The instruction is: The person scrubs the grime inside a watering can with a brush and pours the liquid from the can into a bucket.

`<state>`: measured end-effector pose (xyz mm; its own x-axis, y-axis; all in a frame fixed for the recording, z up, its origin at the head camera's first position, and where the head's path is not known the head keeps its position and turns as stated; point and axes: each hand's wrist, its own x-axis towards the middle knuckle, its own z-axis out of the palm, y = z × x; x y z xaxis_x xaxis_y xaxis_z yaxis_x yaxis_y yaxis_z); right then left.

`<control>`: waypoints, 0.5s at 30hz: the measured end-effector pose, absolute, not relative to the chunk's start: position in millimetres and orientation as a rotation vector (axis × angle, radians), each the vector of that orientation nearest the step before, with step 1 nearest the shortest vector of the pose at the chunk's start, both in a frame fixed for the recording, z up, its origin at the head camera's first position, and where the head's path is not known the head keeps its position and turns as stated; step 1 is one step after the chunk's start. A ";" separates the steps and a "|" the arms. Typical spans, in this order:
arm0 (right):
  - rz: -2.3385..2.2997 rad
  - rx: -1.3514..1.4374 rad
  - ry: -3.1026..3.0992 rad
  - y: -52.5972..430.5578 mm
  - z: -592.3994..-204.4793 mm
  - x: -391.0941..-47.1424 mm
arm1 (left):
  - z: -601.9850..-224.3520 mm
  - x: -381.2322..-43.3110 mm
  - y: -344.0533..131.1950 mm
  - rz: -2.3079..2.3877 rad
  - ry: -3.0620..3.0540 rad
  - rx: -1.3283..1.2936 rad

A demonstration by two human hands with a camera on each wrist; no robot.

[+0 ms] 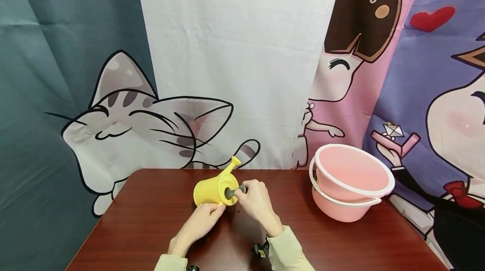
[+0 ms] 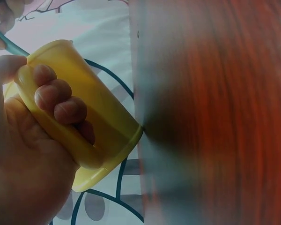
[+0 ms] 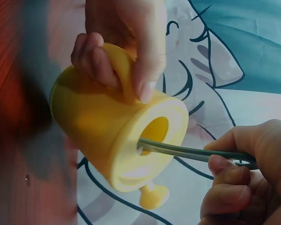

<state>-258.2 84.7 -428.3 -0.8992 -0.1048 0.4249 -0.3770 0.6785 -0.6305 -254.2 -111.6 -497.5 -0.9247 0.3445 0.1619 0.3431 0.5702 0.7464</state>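
A yellow watering can (image 1: 208,192) is tipped on its side near the table's back edge, its top opening facing right and its spout pointing up. My left hand (image 1: 202,221) grips its handle, fingers curled through the loop, as the left wrist view shows the can (image 2: 100,103) up close. In my right hand (image 1: 257,203) I pinch the slim dark-green handle (image 3: 192,152) of a tool with a pale underside. Its far end goes into the can's round opening and is hidden inside, so its kind does not show.
Two nested pink basins (image 1: 341,212) with white rims and a white bail handle stand at the table's right rear. The brown wooden table (image 1: 125,229) ends against a hanging cartoon-printed cloth (image 1: 235,52).
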 end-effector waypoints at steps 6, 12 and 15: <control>1.152 0.348 -2.580 80.4 -440.6 -264.7 | -496.7 -254.7 -111.7 1.322 2.772 0.598; 1.223 0.339 -2.626 75.6 -453.2 -266.8 | -496.6 -253.6 -111.9 1.332 2.764 0.600; 1.206 0.346 -2.624 74.8 -455.5 -267.1 | -495.8 -253.0 -111.8 1.327 2.773 0.597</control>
<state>-267.1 74.8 -455.5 -0.9450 -0.1158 0.3059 -0.3075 0.6330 -0.7105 -253.0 -111.8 -495.8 -0.9272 0.3421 0.1529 0.3337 0.5681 0.7523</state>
